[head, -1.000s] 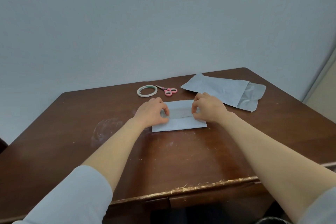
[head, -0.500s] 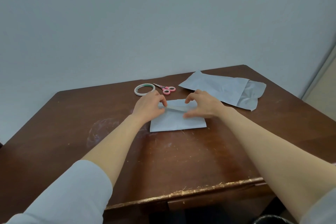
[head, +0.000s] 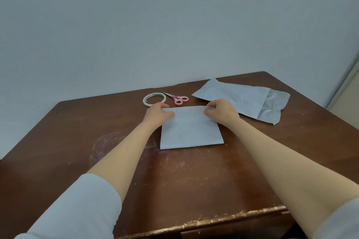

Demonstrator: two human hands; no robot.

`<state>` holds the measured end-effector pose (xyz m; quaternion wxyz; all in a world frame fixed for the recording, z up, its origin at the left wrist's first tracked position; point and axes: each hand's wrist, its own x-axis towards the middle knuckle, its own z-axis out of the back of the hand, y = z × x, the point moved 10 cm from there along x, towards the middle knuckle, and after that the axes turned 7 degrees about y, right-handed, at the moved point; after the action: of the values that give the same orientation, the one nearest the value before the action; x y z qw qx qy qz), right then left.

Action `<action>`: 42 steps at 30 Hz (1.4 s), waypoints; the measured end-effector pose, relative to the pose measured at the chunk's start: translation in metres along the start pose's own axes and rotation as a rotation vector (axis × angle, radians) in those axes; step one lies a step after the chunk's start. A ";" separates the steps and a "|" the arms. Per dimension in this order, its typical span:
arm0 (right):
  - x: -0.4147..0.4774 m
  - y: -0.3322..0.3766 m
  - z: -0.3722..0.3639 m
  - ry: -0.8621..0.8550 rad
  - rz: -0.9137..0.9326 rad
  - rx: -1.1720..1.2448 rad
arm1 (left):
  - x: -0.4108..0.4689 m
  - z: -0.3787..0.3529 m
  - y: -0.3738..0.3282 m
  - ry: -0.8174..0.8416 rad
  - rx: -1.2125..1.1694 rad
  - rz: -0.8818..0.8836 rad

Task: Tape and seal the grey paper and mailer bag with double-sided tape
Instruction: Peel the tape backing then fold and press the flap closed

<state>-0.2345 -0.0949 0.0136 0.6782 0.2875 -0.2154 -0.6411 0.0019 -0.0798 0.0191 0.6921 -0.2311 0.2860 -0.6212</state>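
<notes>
On the bench [head: 194,180], 1 grey paper [head: 190,130] lies flat at the middle. The 2 hands are apart, each pinching a far corner: left hand [head: 157,115], right hand [head: 223,111]. This looks like squaring the sheet before taping. Next, 1 hand would have to let go for the 1 tape roll [head: 154,99] just beyond, beside 1 pair of scissors [head: 177,99]. Farther right lies 1 mailer bag [head: 242,101].
</notes>
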 end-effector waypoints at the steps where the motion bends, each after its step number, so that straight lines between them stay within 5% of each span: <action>1: 0.001 -0.001 -0.001 0.001 -0.008 0.009 | 0.001 -0.001 0.003 0.008 -0.021 0.014; 11: 0.009 -0.014 -0.001 -0.068 -0.081 0.152 | 0.006 0.005 0.018 -0.048 -0.059 0.065; 42: 0.008 -0.018 -0.003 -0.121 -0.163 0.018 | 0.010 0.000 0.025 -0.082 0.124 0.152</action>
<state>-0.2449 -0.1029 -0.0013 0.6067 0.2710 -0.2376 -0.7086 0.0208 -0.0870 0.0007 0.7614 -0.1907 0.2349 -0.5734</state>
